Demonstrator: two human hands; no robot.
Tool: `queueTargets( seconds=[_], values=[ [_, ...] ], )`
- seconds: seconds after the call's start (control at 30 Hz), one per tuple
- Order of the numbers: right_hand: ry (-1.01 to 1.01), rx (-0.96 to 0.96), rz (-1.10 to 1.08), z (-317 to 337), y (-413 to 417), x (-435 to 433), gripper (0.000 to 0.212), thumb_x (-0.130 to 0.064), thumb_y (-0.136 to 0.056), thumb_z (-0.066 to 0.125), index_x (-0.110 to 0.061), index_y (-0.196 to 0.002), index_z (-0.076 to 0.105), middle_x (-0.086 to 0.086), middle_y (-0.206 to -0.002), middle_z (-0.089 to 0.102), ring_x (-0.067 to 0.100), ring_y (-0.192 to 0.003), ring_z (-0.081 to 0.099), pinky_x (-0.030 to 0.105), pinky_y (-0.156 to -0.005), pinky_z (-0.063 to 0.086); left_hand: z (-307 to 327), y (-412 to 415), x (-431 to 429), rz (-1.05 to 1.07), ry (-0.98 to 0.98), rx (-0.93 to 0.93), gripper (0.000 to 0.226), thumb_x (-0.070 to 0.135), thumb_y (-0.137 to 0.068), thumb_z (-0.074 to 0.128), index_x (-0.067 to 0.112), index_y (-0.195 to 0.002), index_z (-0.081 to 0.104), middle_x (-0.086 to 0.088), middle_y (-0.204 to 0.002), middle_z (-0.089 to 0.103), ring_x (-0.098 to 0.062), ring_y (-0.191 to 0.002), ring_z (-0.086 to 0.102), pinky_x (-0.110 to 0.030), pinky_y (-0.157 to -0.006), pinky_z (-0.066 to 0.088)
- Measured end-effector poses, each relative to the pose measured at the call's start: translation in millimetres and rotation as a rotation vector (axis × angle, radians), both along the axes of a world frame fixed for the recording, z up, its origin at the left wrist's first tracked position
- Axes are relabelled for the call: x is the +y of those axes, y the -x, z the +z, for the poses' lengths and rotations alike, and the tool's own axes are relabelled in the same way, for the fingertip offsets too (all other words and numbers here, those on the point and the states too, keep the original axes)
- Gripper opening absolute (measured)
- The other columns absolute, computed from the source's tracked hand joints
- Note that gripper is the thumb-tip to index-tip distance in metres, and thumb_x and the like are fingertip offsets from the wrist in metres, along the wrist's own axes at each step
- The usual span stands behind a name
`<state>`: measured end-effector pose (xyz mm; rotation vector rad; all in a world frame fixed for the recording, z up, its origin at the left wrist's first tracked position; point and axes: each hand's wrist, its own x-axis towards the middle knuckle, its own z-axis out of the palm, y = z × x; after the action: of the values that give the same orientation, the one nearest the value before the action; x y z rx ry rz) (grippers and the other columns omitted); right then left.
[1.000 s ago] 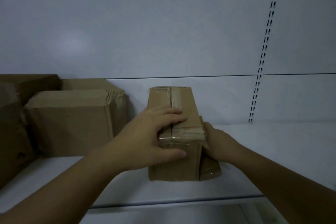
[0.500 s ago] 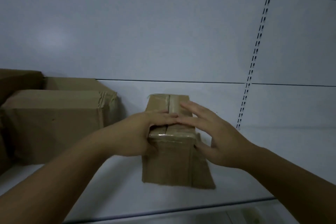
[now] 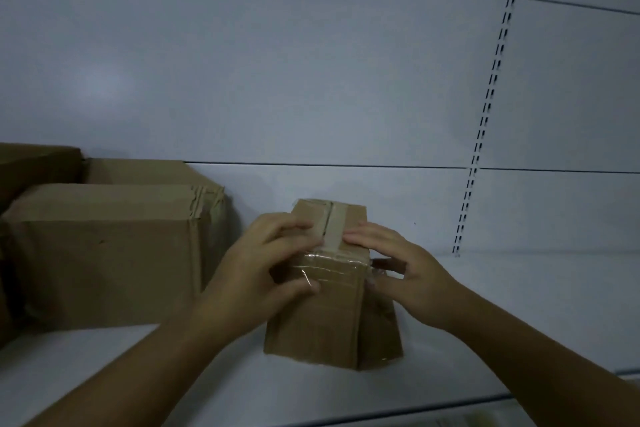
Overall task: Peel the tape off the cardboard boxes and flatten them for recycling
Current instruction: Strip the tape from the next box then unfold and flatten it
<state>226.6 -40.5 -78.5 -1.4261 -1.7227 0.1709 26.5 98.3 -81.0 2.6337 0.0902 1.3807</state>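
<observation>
A small cardboard box [image 3: 322,326] stands upright on a white shelf [image 3: 519,322], sealed with clear tape [image 3: 332,265] around its top edge and a tape strip [image 3: 335,227] along the top seam. My left hand [image 3: 263,267] grips the box's upper left corner, thumb on the front face and fingers on top. My right hand [image 3: 401,270] rests on the upper right corner, fingers spread flat over the top and thumb down the right side.
A large cardboard box [image 3: 104,253] stands to the left, with further boxes [image 3: 31,166] behind it and at the far left edge. The white back wall carries a slotted upright rail [image 3: 485,121]. The shelf's front edge [image 3: 381,414] runs below the small box.
The view shifted and the box turned slightly. My right hand moved from the box's right side up onto its top, and my left hand slid toward the upper left corner.
</observation>
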Motion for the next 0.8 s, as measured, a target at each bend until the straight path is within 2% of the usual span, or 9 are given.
queueTargets(
  seconds=[0.07, 0.13, 0.27, 0.37, 0.43, 0.53, 0.67, 0.73, 0.8],
  values=[
    [-0.021, 0.036, -0.005, -5, 4, 3, 0.046, -0.031, -0.080, 0.057, -0.048, -0.123, 0.050, -0.036, -0.129, 0.041, -0.007, -0.131, 0.031, 0.012, -0.102, 0.035, -10, -1, 0, 0.030, -0.269, -0.125, 0.041, 0.032, -0.081, 0.072, 0.021, -0.119, 0.061, 0.000, -0.121, 0.056, -0.020, -0.112, 0.053, -0.038, -0.090, 0.049],
    [-0.041, 0.079, 0.011, -13, 9, 6, 0.046, -0.034, -0.081, 0.053, -0.056, -0.122, 0.049, -0.040, -0.129, 0.038, -0.007, -0.132, 0.028, 0.013, -0.104, 0.031, -18, -4, -2, 0.054, -0.385, -0.196, 0.035, 0.024, -0.085, 0.070, 0.016, -0.118, 0.061, -0.009, -0.120, 0.055, -0.026, -0.109, 0.055, -0.038, -0.090, 0.049],
    [-0.198, 0.100, -0.035, -31, 14, 15, 0.041, -0.036, -0.085, 0.045, -0.056, -0.121, 0.047, -0.035, -0.129, 0.043, 0.002, -0.133, 0.033, 0.028, -0.107, 0.031, -23, -6, -7, -0.038, -0.364, -0.242, 0.009, 0.014, -0.089, 0.066, 0.011, -0.095, 0.071, -0.010, -0.112, 0.060, -0.028, -0.104, 0.058, -0.041, -0.080, 0.049],
    [-0.391, 0.027, -0.135, -37, 15, 24, 0.038, -0.031, -0.087, 0.040, -0.050, -0.118, 0.051, -0.031, -0.125, 0.048, 0.007, -0.125, 0.043, 0.020, -0.103, 0.031, -12, -7, -9, -0.096, -0.318, -0.177, 0.005, 0.011, -0.083, 0.071, 0.008, -0.085, 0.075, -0.008, -0.105, 0.063, -0.024, -0.100, 0.060, -0.036, -0.080, 0.049],
    [-0.449, -0.022, -0.158, -39, 15, 29, 0.037, -0.027, -0.088, 0.038, -0.045, -0.117, 0.051, -0.030, -0.124, 0.048, 0.008, -0.122, 0.044, 0.015, -0.102, 0.029, -3, -6, -9, -0.112, -0.213, -0.108, 0.007, 0.019, -0.083, 0.071, 0.015, -0.082, 0.075, 0.003, -0.102, 0.065, -0.014, -0.096, 0.062, -0.030, -0.078, 0.050],
    [-0.454, -0.045, -0.156, -40, 16, 36, 0.033, -0.025, -0.088, 0.038, -0.034, -0.117, 0.052, -0.027, -0.123, 0.048, 0.009, -0.122, 0.043, 0.018, -0.103, 0.029, 9, -1, -9, -0.159, 0.190, -0.039, 0.008, 0.032, -0.076, 0.071, 0.025, -0.077, 0.074, 0.015, -0.095, 0.067, -0.003, -0.087, 0.065, -0.023, -0.073, 0.051],
    [-0.467, -0.055, -0.160, -41, 15, 41, 0.027, -0.036, -0.093, 0.038, -0.035, -0.116, 0.051, -0.030, -0.124, 0.045, 0.007, -0.122, 0.042, 0.019, -0.105, 0.029, 22, 2, -11, -0.298, 0.526, 0.022, 0.003, 0.029, -0.068, 0.074, 0.028, -0.068, 0.072, 0.012, -0.087, 0.071, -0.005, -0.082, 0.066, -0.013, -0.074, 0.048],
    [-0.469, -0.059, -0.164, -43, 15, 41, 0.027, -0.046, -0.096, 0.034, -0.038, -0.116, 0.049, -0.032, -0.125, 0.043, 0.007, -0.123, 0.041, 0.020, -0.106, 0.028, 25, 2, -13, -0.328, 0.632, 0.013, 0.013, 0.019, -0.068, 0.074, 0.028, -0.062, 0.069, 0.008, -0.084, 0.072, -0.005, -0.078, 0.066, -0.014, -0.071, 0.048],
    [-0.476, -0.064, -0.168, -44, 16, 42, 0.026, -0.039, -0.094, 0.037, -0.035, -0.116, 0.050, -0.032, -0.125, 0.043, 0.006, -0.124, 0.040, 0.021, -0.106, 0.028, 28, 1, -17, -0.347, 0.696, 0.005, 0.013, 0.016, -0.069, 0.070, 0.026, -0.061, 0.068, 0.006, -0.080, 0.071, -0.004, -0.075, 0.064, -0.013, -0.068, 0.048]
  ],
)
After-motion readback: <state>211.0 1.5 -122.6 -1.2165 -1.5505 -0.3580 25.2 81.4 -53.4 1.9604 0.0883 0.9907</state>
